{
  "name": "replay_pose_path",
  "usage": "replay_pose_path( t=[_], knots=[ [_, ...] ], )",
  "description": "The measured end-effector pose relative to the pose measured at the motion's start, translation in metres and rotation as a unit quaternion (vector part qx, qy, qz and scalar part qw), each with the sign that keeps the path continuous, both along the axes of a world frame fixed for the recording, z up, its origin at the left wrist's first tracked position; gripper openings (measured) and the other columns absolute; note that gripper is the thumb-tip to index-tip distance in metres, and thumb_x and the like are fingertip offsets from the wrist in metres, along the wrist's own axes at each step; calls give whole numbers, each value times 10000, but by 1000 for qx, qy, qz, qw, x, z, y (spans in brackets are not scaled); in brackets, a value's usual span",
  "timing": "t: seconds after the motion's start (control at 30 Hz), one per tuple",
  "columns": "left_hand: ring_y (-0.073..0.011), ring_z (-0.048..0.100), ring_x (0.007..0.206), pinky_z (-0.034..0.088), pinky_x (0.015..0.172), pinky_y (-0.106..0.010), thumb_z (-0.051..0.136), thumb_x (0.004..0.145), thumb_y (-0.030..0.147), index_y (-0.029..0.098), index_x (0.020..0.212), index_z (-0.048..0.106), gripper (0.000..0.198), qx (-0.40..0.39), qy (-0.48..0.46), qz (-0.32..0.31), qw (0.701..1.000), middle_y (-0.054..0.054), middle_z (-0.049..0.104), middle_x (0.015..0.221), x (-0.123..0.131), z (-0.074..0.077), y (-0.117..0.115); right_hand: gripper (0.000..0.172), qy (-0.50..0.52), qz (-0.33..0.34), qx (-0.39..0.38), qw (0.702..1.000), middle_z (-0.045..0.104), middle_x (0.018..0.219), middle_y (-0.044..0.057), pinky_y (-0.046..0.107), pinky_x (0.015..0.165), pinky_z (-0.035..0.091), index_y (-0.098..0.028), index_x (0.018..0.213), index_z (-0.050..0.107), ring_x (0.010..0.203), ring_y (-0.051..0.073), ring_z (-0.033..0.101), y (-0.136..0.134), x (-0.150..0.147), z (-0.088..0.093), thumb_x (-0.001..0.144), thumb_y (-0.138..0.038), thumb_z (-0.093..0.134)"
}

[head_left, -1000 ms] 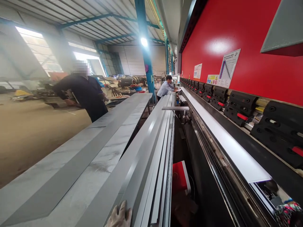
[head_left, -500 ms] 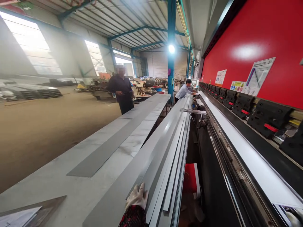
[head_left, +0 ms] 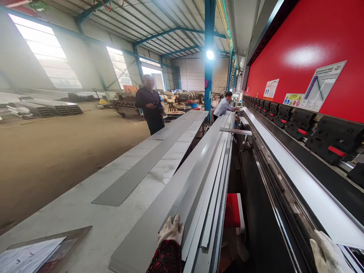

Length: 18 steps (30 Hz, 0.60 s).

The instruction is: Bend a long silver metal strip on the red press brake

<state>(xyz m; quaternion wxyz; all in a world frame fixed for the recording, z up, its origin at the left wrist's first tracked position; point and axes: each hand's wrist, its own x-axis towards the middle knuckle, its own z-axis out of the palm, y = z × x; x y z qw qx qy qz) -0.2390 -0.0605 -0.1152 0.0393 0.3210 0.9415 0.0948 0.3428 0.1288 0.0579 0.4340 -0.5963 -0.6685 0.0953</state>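
My left hand (head_left: 171, 229), in a pale work glove with a patterned sleeve, rests flat on the near end of a stack of long grey metal strips (head_left: 203, 167). At the bottom right my gloved right hand (head_left: 327, 252) touches the near end of a long white sheet (head_left: 287, 167) lying in the red press brake (head_left: 307, 34). I cannot see whether its fingers close around the sheet's edge. Black clamp blocks (head_left: 298, 121) line the machine above the sheet.
A wide grey table (head_left: 85, 212) with a darker strip (head_left: 133, 178) lies to the left. One person in dark clothes (head_left: 150, 108) stands beside it; another in a light shirt (head_left: 224, 106) bends at the machine's far end. A red box (head_left: 233, 210) sits below.
The view has swung left and down slightly. My left hand has slid forward on the strip stack, and my right hand has come into view at the white sheet's near end.
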Motion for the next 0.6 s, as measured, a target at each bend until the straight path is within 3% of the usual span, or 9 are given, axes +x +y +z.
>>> replay_pose_path(
  t=[0.17,0.37,0.6],
  knots=[
    [-346,660,1563,542,1270,-502,384,1137,428,265,1691,634,629,-12,3,2,1000,-194,603,1780,0,-3,0,379,-5,-5,-20,1000,834,1273,166,683,650,504,-501,756,900,1436,612,663,6,8,-5,596,-708,626],
    [-385,662,1553,559,1245,-547,367,1144,390,234,1687,639,627,5,8,-7,1000,-225,590,1785,0,-3,0,431,-3,-35,-30,999,842,1248,162,660,642,491,-546,888,926,1320,647,716,12,5,-8,617,-726,642],
    [-369,681,1540,563,1263,-537,450,1134,396,268,1673,656,592,-2,3,2,1000,-212,602,1779,-1,-3,1,402,-20,0,-21,1000,861,1178,160,642,603,478,-583,820,899,1280,625,742,19,15,-12,584,-757,624]
  ],
)
